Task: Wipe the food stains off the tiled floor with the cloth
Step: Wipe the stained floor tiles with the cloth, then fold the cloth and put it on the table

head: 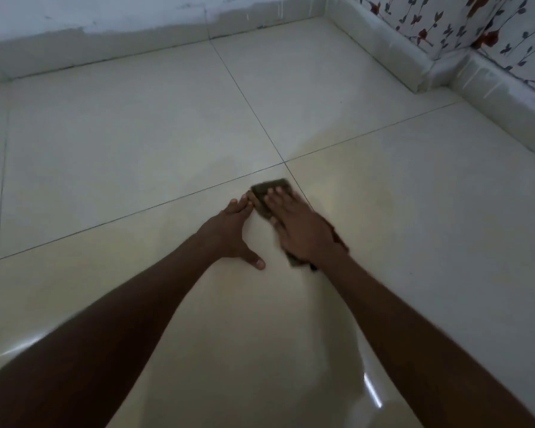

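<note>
The left hand (233,230) rests flat on the tiled floor (105,149), fingers straight. The right hand (300,225) presses the cloth (264,194) flat beside the tile joint. No stains show clearly; wiping seems mid-way.

Glossy, smooth cream floor tiles (136,134) mirror light around the matt, dark olive cloth (264,196); beyond it, patchy painted skirting (105,41).

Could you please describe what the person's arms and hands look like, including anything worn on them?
Both forearms are bare as far as the frame shows, with no sleeves in view. The left hand and right hand carry no gloves, and no rings, watch or bracelets are visible. Fingernails look short and unpainted.
</note>
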